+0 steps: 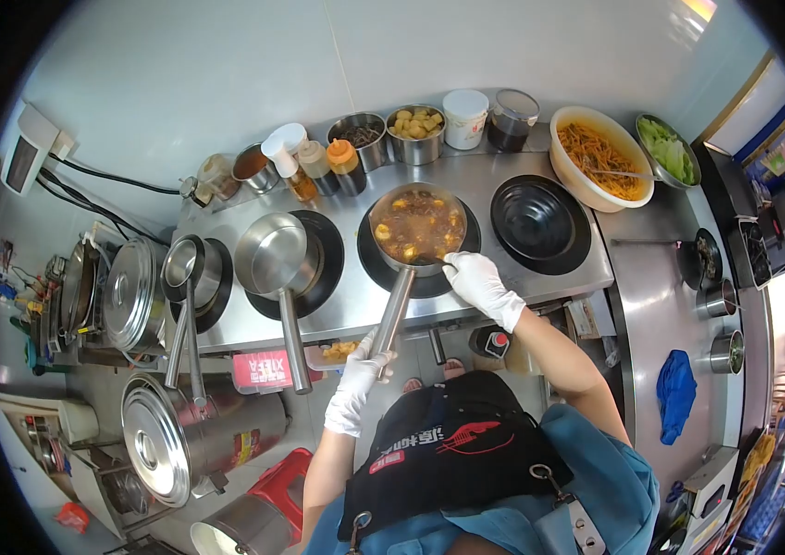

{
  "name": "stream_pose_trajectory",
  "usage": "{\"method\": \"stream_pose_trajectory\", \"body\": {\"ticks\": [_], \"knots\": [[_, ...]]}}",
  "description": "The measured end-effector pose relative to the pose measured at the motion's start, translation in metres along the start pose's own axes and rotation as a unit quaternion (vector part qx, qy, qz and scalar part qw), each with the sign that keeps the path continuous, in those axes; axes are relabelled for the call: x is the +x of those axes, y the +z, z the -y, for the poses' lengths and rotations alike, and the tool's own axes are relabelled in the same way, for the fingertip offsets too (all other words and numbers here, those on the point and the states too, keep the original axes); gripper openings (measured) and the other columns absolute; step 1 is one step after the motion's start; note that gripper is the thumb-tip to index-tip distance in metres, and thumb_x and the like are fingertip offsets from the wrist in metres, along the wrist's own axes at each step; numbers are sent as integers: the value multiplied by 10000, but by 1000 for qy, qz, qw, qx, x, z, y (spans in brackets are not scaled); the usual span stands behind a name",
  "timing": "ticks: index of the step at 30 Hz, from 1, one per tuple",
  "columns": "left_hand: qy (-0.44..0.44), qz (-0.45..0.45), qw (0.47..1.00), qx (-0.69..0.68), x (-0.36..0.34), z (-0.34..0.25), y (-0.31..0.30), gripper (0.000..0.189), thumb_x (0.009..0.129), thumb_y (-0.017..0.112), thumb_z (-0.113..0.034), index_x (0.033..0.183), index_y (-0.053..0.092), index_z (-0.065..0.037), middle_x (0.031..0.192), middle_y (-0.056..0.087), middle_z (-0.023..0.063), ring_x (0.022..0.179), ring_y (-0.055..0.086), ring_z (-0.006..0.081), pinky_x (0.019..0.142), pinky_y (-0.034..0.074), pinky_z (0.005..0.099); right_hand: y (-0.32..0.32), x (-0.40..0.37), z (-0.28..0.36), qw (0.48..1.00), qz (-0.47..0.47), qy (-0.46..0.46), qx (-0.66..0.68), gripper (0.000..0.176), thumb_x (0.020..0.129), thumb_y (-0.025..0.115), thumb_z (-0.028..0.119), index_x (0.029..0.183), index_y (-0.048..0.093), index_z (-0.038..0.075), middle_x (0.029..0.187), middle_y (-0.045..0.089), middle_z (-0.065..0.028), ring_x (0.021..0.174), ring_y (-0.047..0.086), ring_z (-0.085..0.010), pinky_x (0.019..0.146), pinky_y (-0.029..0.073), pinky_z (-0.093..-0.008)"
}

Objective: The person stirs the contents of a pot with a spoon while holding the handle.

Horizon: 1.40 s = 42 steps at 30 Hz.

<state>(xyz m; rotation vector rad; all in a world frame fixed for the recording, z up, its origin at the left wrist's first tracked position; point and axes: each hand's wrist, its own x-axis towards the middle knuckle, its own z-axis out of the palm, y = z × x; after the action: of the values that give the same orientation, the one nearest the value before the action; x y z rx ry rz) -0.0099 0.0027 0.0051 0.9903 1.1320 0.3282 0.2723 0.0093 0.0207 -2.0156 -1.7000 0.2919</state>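
A steel saucepan [399, 301] of brown stew with yellow chunks [418, 225] sits on a round black burner. My left hand [362, 370], in a white glove, is wrapped round the lower part of its long handle. At the pan's near right rim, my gloved right hand [480, 282] is closed on the end of a dark utensil [426, 261]. The utensil's head lies in the stew by the near rim, so I cannot make out its full shape. To the left, an empty steel saucepan [272, 252] rests on another burner, its handle pointing towards me.
A black bowl-shaped pan [537, 217] stands on the right burner. Behind are sauce bottles [345, 165], a pot of yellow chunks [416, 129] and a large bowl of orange shreds [596, 166]. A lidded stockpot [161, 439] stands at lower left; a blue cloth [676, 393] lies right.
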Motion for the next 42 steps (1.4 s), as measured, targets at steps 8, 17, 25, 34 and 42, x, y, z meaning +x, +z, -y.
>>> {"method": "stream_pose_trajectory", "body": {"ticks": [8, 17, 25, 34, 42], "knots": [[-6, -1, 1000, 4, 1, -1, -3, 634, 844, 607, -91, 1430, 368, -131, 937, 682, 68, 585, 574, 95, 514, 482, 222, 48, 8, 16, 997, -70, -43, -16, 211, 884, 512, 187, 952, 617, 18, 801, 640, -166, 711, 649, -324, 626, 523, -428], [0, -1, 1000, 3, 0, -2, -3, 632, 841, 610, -91, 1426, 371, -117, 939, 687, 70, 585, 569, 95, 514, 481, 219, 66, 48, 13, 997, -73, -12, -34, 259, 882, 526, 217, 1038, 611, 29, 829, 644, -158, 717, 654, -313, 644, 525, -419], [2, 5, 1000, 4, 2, -1, -5, 630, 848, 599, -81, 1430, 360, -110, 944, 685, 73, 587, 569, 95, 515, 481, 219, 39, 38, 7, 993, -114, -12, -3, 303, 873, 557, 210, 1108, 632, 35, 968, 654, -178, 801, 649, -322, 726, 528, -389], [1, 5, 1000, 4, 0, -2, -4, 645, 848, 597, -80, 1439, 340, -104, 955, 682, 74, 592, 570, 91, 520, 477, 212, -10, 1, -17, 983, -167, -15, 76, 267, 840, 599, 181, 1061, 656, 43, 955, 661, -159, 812, 649, -312, 729, 521, -375], [1, 7, 1000, -8, -1, -4, -3, 634, 845, 600, -74, 1430, 358, -103, 950, 682, 66, 579, 566, 89, 512, 481, 215, -40, -35, -25, 992, -107, -19, 57, 254, 812, 625, 171, 1033, 670, 53, 928, 667, -147, 803, 645, -316, 722, 520, -382]]}}
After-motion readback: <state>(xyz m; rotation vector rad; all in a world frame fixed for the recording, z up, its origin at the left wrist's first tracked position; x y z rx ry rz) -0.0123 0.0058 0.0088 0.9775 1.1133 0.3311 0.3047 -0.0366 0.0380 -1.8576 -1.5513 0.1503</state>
